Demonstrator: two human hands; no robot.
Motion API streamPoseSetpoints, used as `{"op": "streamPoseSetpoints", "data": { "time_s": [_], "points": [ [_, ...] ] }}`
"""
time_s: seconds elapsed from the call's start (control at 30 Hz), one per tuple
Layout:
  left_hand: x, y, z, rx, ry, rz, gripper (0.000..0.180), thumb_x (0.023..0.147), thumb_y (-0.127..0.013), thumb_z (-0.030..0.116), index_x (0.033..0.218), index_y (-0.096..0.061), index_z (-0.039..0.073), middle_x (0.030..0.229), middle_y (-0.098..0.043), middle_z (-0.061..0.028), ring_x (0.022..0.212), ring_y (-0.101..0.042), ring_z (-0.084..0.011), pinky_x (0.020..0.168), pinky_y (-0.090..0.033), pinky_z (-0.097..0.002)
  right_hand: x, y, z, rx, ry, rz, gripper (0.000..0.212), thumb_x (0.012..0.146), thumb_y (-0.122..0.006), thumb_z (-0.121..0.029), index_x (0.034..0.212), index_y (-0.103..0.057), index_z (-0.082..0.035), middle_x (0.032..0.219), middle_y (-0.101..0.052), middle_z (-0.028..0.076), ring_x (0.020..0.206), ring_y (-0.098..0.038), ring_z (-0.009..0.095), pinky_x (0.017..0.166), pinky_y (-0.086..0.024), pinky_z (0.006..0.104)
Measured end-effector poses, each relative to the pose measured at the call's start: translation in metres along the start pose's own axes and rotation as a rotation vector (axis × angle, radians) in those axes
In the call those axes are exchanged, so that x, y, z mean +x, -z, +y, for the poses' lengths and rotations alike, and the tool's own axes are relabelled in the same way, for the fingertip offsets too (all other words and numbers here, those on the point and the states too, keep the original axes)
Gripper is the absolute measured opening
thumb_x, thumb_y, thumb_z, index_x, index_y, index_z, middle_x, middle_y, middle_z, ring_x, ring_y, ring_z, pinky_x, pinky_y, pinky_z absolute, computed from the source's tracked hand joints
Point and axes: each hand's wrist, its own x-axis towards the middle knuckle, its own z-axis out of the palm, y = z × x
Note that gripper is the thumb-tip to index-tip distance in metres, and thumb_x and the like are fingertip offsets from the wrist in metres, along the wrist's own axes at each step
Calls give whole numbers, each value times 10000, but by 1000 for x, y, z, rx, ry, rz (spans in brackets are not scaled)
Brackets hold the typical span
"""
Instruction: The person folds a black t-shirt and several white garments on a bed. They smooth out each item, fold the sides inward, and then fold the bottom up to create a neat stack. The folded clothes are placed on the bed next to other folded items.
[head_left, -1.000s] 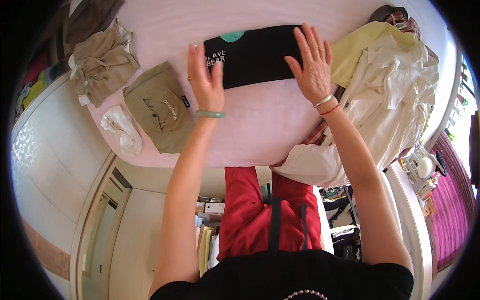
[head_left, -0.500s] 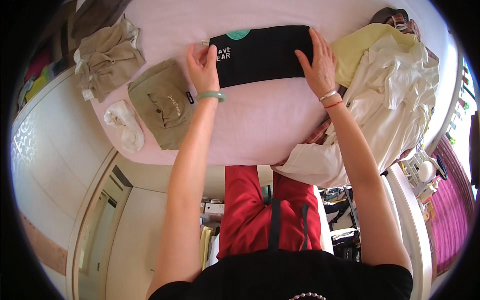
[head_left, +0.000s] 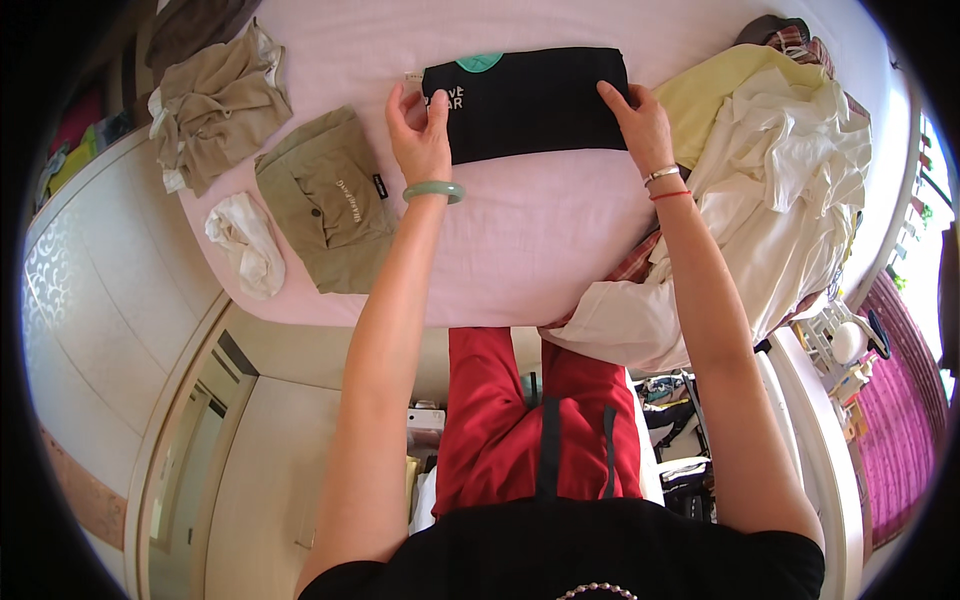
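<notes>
Two hands, left hand [head_left: 420, 135] and right hand [head_left: 640, 125], at the folded black shirt's [head_left: 535, 105] ends.

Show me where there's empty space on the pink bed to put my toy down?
The widest bare patch of pink sheet lies between the forearms, below the folded black shirt. Another strip runs above that shirt. It is crowded left by the khaki shorts and right by the pile of pale clothes.

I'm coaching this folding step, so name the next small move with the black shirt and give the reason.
Probably fold one end over the other to halve it. The black T-shirt lies as a long flat band on the pink sheet, with the left hand pinching its left end and the right hand gripping its right end. It is longer than the folded khaki garment beside it.
</notes>
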Motion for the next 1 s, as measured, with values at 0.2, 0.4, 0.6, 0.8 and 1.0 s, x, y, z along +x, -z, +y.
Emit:
{"op": "streamPoseSetpoints", "data": {
  "time_s": [0.2, 0.4, 0.6, 0.8, 1.0],
  "points": [
    [-4, -18, 19, 668, -69, -33, 1042, 724, -855, 332, 1510, -242, 28, 1349, -496, -176, 1168, -556, -248, 966, -469, -351, -10, -9, -6, 8, 31, 8, 731, 832, -713, -554, 1159, -586, 87, 1015, -692, 228, 962, -666, 342, 842, -523, 401],
    [-18, 0, 6, 21, 63, -165, 877, 748, -640, 34, 1525, -234, 58, 1460, -405, -165, 1275, -477, -240, 1035, -423, -346, -4, -11, -6, 14, 19, -28, 747, 822, -722, -544, 1182, -571, 93, 1031, -689, 236, 980, -667, 348, 848, -525, 402],
    [-6, 0, 24, -47, 300, -125, 832, 802, -798, 335, 1380, -363, -76, 1262, -568, -160, 1173, -538, -221, 997, -424, -344, -3, -9, -2, 10, 37, 10, 775, 816, -716, -565, 1204, -584, 93, 1059, -689, 239, 1008, -663, 350, 884, -514, 391],
    [-4, 1, 36, -54, 432, -112, 700, 812, -772, 518, 1176, -592, -53, 1117, -643, -94, 1045, -584, -187, 953, -445, -347, 6, -10, -5, 108, 40, 1, 655, 870, -679, -532, 1157, -630, 55, 1089, -685, 221, 960, -660, 349, 860, -502, 379],
    [-69, 62, 26, -295, 153, 279, 558, 931, -680, 432, 1210, -591, -43, 1082, -670, -77, 968, -611, -154, 894, -483, -313, -37, -37, -70, 31, 548, 69, 346, 929, -666, -367, 1098, -667, -65, 1055, -671, 147, 857, -648, 351, 728, -520, 391]
  ]
}}
